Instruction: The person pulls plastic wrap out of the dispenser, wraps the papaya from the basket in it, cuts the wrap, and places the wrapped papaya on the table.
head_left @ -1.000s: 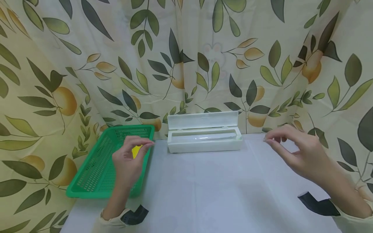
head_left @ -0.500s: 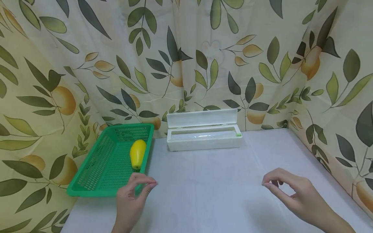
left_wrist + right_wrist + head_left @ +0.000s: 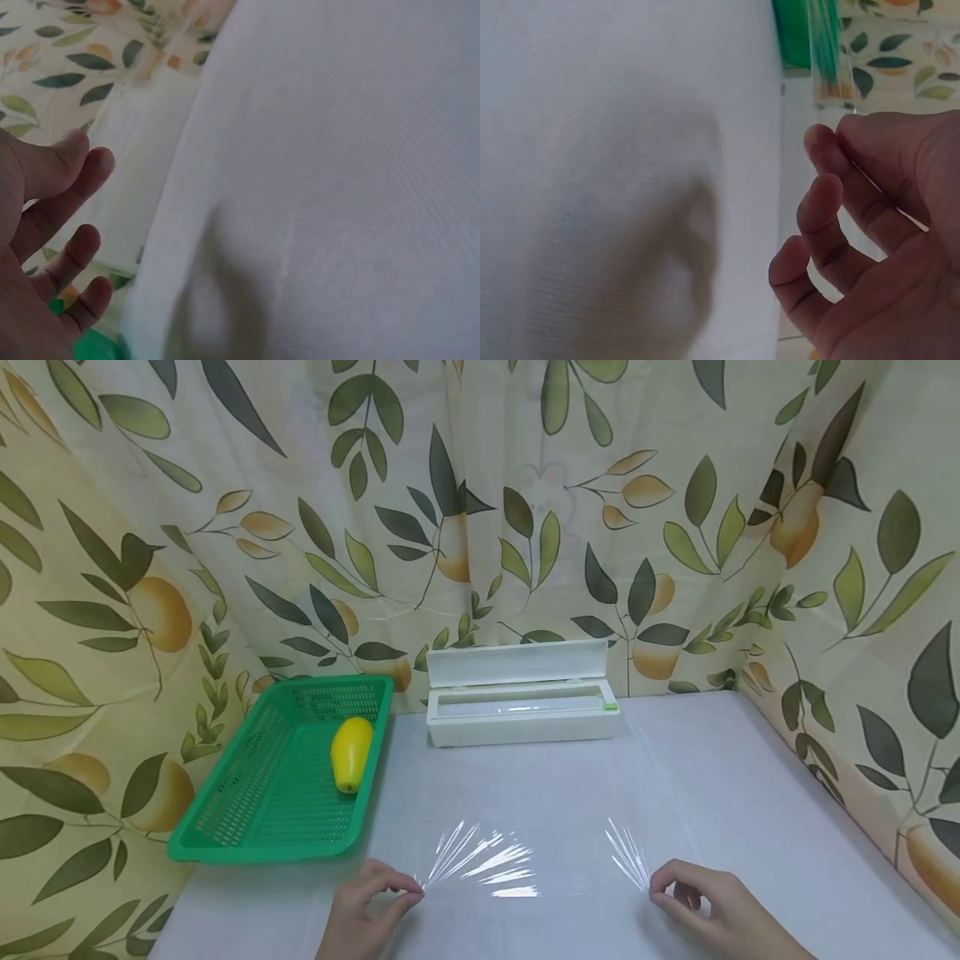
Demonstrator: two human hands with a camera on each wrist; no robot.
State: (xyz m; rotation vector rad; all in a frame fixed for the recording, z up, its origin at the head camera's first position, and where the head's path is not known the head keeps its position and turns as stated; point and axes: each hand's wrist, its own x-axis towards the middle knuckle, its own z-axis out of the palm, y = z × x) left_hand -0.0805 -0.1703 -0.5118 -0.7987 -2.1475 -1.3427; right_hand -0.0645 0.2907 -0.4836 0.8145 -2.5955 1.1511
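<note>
At six o'clock, the clear film (image 3: 513, 891) is already spread but unreleased, the left hand (image 3: 367, 910) at seven and right hand (image 3: 712, 902) at five each pinching its edge thumb to fingertip, while the yellow fruit (image 3: 351, 753) lies uncovered in the green basket (image 3: 262, 852) at eight.

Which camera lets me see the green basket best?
The head view: it shows the whole green basket with the yellow fruit inside. The left wrist view shows only a green patch near its bottom, the right wrist view a green strip at its top; both are probably the basket.
</note>
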